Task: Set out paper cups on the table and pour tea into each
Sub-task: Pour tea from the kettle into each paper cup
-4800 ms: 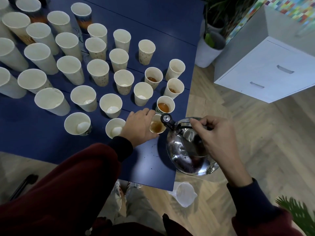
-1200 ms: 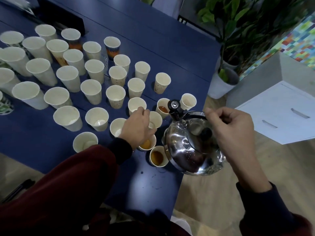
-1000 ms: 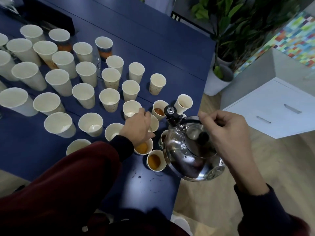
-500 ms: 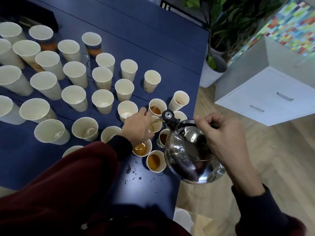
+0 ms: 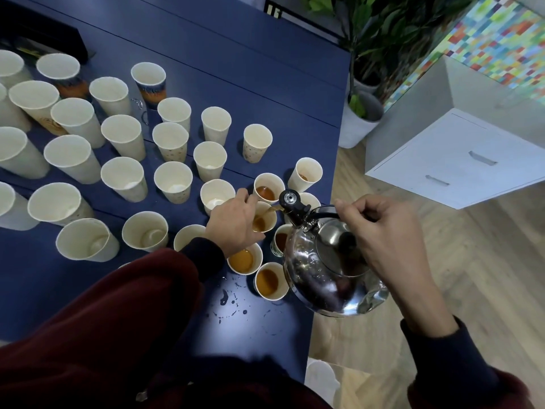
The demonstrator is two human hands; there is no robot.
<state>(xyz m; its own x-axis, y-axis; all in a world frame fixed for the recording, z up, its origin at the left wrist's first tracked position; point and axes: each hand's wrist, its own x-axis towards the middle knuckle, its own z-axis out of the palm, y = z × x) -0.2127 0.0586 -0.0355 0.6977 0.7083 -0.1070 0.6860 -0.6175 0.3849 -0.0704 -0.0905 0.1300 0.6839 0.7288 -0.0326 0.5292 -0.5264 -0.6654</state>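
Paper cup with tea [image 5: 270, 281] stands nearest the camera, against the left flank of the kettle [image 5: 327, 276]. A second full cup [image 5: 244, 259] sits just left of it. Spilled drops [image 5: 230, 299] mark the table [image 5: 236, 69] left of the kettle's base.

The right hand [image 5: 380, 231] has its grip clamped on the kettle's handle and holds the kettle tilted, spout forward. Just left of the spout, the left hand [image 5: 236, 222] has its grip closed round the cup being filled [image 5: 263, 221], which stands on the table.

Change noted: a second ago no stream showed. Now a thin stream runs from the spout into this cup, and tea lies in its bottom. Some seconds back the pour was at the corner cup, so the work has advanced away from the kettle's base.

Judgement: this cup is part filled. A handful of served cups [image 5: 268, 190] cluster round the spout. The many empty cups [image 5: 174, 181] left of and beyond the kettle remain to be done.

Markings: a banded cup [image 5: 149, 84] far left of the kettle carries a dark and orange print, and others are speckled. No wording or brand is legible.
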